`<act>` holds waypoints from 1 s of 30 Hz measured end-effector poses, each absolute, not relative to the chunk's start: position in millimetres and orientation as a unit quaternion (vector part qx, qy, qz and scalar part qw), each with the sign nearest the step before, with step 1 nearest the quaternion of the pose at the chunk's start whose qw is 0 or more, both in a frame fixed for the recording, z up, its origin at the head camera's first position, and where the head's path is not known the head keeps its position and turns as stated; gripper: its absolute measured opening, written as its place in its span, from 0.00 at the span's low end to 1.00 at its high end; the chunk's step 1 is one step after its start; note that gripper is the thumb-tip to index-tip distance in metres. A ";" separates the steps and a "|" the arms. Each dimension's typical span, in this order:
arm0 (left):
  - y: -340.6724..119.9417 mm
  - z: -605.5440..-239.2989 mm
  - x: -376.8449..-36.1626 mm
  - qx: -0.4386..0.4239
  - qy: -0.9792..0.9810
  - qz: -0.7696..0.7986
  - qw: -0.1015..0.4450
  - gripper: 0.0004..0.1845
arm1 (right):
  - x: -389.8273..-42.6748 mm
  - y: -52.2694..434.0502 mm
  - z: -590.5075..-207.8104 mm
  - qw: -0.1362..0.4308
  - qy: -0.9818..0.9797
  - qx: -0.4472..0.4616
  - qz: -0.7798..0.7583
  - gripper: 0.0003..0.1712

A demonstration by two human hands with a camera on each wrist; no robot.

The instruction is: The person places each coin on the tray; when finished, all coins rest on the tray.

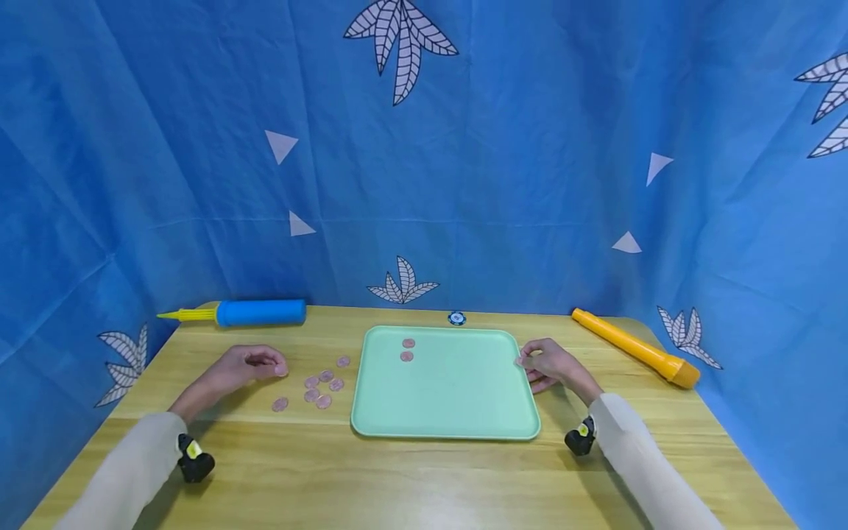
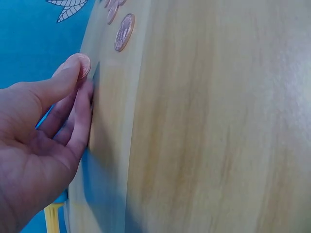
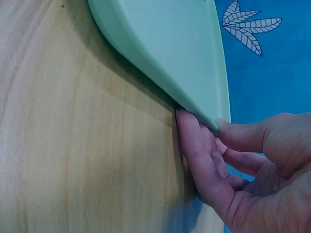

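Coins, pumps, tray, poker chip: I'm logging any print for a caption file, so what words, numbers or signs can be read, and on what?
No text can be read in any view.
Coin pinched in the left hand: relief too blurred to read.
Loose coin on the table: blurred too.
Poker chip: markings too small.
Tray, held at its rim by the right hand: plain.
Blue pump and orange pump: no label shows.

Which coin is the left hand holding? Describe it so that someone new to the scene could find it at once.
Start at the green tray in the middle of the table; left of it lies a cluster of copper coins. Further left, the left hand pinches one coin between thumb and fingertips. Unlike the others, it is not lying flat and free on the wood.
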State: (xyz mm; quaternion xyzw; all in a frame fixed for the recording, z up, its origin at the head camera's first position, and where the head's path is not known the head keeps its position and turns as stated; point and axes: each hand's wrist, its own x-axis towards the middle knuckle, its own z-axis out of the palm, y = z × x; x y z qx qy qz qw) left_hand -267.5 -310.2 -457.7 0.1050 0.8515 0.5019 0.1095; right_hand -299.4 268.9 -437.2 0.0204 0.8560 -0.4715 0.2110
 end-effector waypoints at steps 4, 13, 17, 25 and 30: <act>-307.9 -458.4 -267.4 0.114 0.829 0.532 0.128 0.17 | -298.7 269.2 -438.8 0.211 0.855 0.027 -0.473 0.09; -286.2 -449.8 -264.4 0.061 0.849 0.518 0.088 0.14 | -299.8 268.0 -440.3 0.203 0.854 0.029 -0.477 0.09; -275.6 -444.7 -263.5 0.052 0.847 0.522 0.083 0.13 | -300.9 267.0 -442.3 0.204 0.856 0.028 -0.474 0.09; -248.9 -440.4 -265.7 0.062 0.842 0.530 0.075 0.15 | -299.6 268.0 -440.0 0.207 0.857 0.025 -0.471 0.10; -226.5 -439.6 -266.4 0.050 0.829 0.551 0.074 0.16 | -300.4 268.1 -439.2 0.209 0.856 0.026 -0.471 0.10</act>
